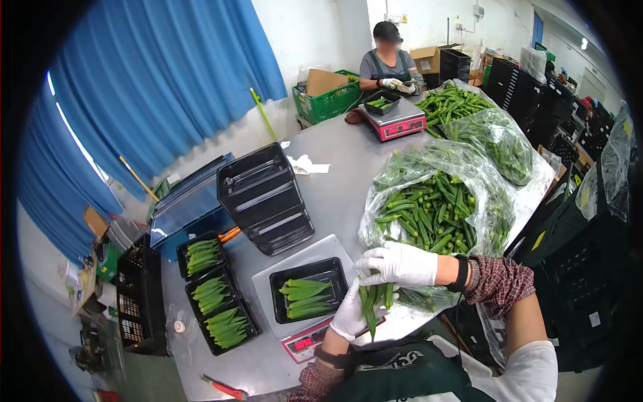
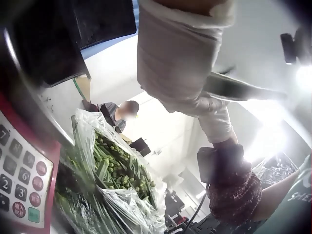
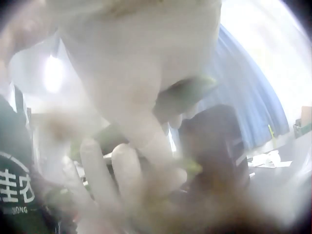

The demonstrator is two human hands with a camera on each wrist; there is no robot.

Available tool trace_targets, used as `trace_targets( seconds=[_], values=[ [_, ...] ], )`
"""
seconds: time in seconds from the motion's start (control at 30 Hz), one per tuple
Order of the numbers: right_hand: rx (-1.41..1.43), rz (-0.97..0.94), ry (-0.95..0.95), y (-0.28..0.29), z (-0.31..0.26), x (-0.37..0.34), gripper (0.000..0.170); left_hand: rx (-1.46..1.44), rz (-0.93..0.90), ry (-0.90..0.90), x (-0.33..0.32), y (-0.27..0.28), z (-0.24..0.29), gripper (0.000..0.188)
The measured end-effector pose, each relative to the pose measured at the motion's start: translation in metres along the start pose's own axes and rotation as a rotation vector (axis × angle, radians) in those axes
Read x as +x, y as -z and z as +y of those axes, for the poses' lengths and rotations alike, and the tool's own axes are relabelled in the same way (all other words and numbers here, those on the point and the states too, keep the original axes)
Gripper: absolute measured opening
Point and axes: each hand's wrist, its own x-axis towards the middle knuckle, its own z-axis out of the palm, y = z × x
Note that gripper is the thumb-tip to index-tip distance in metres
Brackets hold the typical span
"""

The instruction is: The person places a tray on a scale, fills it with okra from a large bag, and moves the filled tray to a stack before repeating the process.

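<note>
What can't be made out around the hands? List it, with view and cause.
Okra pods held, exact count: head view, right hand and left hand partly cover them.
Pods' outlines: right wrist view, blur.
Scale keypad, left side: left wrist view, cut off by picture edge.

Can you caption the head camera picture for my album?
A white-gloved left hand and right hand hold green okra pods beside a black plastic tray.
</note>
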Motion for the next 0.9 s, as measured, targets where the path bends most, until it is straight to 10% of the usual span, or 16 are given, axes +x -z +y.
trace_targets(
  seconds=[0.2,0.3,0.5,0.8,0.9],
  values=[
    [-0.032,-0.110,-0.352,0.007,0.010,-0.012,0.059,0.242,0.076,-0.183,-0.009,0.008,0.008,0.051],
    [0.445,0.049,-0.591,-0.003,0.000,-0.015,0.056,0.238,0.102,-0.188,-0.007,0.007,0.010,0.054],
    [-0.048,0.069,-0.143,-0.006,0.000,0.000,0.041,0.353,0.042,-0.142,-0.007,0.002,0.010,0.054],
    [0.351,-0.036,-0.505,-0.009,-0.010,0.010,0.058,-0.065,-0.023,-0.224,-0.007,0.000,0.012,0.047],
    [0.101,-0.070,-0.061,-0.010,-0.015,0.019,0.076,0.019,-0.008,-0.260,-0.006,-0.007,0.006,0.047]
  ],
)
